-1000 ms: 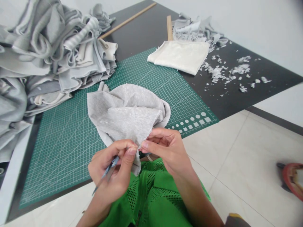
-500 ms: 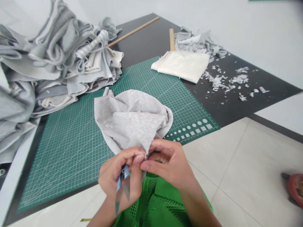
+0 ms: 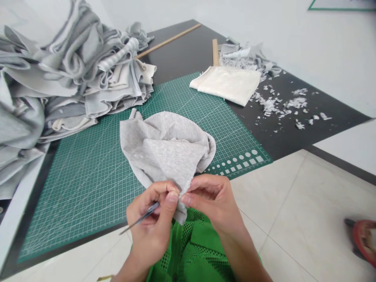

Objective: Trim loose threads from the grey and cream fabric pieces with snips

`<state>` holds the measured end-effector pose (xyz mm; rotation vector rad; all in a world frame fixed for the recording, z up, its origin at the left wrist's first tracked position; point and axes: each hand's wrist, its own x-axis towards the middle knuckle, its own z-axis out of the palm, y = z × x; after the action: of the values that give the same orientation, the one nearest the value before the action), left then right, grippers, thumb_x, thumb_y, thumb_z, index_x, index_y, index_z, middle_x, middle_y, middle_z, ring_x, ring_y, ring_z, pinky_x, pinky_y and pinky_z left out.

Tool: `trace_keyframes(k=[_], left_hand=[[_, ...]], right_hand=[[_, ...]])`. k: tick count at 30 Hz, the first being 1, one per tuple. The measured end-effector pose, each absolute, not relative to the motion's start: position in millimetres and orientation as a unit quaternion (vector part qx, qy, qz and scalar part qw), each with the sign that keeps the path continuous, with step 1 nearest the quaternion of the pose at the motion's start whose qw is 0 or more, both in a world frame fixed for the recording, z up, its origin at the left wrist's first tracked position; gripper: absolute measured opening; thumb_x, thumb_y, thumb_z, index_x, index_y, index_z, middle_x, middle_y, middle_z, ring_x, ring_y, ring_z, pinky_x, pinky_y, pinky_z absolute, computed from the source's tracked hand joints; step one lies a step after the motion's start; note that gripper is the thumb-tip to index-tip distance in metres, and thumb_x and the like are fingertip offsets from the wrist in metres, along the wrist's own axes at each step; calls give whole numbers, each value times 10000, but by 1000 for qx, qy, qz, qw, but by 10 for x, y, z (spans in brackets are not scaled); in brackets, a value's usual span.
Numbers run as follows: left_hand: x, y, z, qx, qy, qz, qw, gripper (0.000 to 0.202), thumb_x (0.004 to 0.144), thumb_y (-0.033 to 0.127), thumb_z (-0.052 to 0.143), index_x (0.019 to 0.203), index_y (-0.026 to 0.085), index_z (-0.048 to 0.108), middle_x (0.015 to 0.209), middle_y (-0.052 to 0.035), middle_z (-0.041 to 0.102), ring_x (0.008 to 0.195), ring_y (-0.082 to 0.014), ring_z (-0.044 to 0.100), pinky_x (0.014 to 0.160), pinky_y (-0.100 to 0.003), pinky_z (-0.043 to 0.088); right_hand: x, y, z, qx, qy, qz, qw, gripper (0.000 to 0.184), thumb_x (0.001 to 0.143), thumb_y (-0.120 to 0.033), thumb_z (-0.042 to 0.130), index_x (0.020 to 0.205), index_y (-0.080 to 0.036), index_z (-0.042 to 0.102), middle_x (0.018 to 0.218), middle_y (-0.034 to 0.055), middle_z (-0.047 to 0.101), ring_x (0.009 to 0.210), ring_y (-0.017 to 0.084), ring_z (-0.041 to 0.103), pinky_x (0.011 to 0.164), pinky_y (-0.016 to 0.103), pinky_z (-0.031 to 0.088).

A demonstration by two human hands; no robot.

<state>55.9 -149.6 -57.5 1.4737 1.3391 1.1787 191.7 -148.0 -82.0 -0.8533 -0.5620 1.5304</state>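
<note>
1. Grey cloth heap [image 3: 73, 78] sits rumpled at the far left of the black tabletop [image 3: 282, 135], with paler cream and striped layers folded through it. Its lower folds lie against the mat's upper left edge.
2. Across the left and middle lies a green cutting mat [image 3: 79, 203], printed with a white grid and a row of circle and square templates near its right corner.
3. The left hand [image 3: 149, 223] is closed around a slim pointed tool [image 3: 143, 215] with a bluish grip, its metal tip aimed out to the left over the mat. The left thumb presses on the cloth.
4. Centre: a crumpled piece of grey jersey fabric [image 3: 166, 154] rests mostly on the mat, with one corner lifted between the two hands. Its edge shows a fine, jagged line of stitching.
5. The right hand [image 3: 216, 205] pinches that corner between thumb and fingers, just beside the left thumb. Below both hands is the person's green mesh vest [image 3: 188, 246].
6. Further right on the tabletop, a folded cream cloth [image 3: 227, 84] lies in front of an upright-looking wooden ruler [image 3: 216, 53], beside a pile of grey offcuts [image 3: 246, 56].
7. Scattered grey snippets [image 3: 282, 105] dot the black surface. At the far right, a red object [image 3: 364, 241] is cut off by the frame on the tile floor [image 3: 293, 203].
</note>
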Motion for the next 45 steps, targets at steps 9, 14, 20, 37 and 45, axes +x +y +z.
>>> trace_keyframes(k=[9,14,20,37,45], left_hand=[[420,-1393,-565,590,494,449,454,100,917,279,634,861,202,664,563,50,397,471,-66,296,411,-188,247],[346,-1376,-479,682,491,420,342,51,885,192,648,843,219,661,529,65,438,424,-60,359,389,-175,297],[328,-1427,-424,753,459,411,231,148,838,110,656,933,220,685,547,63,499,421,-67,451,429,-197,384],[324,-1528,-375,835,391,386,25,276,783,47,730,1050,112,703,592,24,585,521,-97,527,503,-249,455],[352,-1554,-374,830,396,387,-62,175,817,64,706,980,119,741,637,12,643,564,-110,587,511,-242,465]], right_hand=[[1909,-1472,-811,-368,-228,683,588,251,515,-99,921,683,-223,782,676,-18,764,605,132,686,617,223,566],[1910,-1472,-813,-372,-238,680,586,250,515,-131,927,693,-236,786,680,-15,767,602,140,693,614,233,582],[1893,-1490,-871,-358,-254,684,582,231,566,-189,914,753,-248,793,683,-3,756,607,155,684,602,256,575],[1938,-1539,-757,-370,-352,624,591,148,722,-148,827,811,-267,817,748,14,737,682,152,649,614,252,511],[1935,-1606,-743,-399,-408,549,611,225,803,-76,738,839,-286,809,768,-14,747,686,119,656,597,211,499]])
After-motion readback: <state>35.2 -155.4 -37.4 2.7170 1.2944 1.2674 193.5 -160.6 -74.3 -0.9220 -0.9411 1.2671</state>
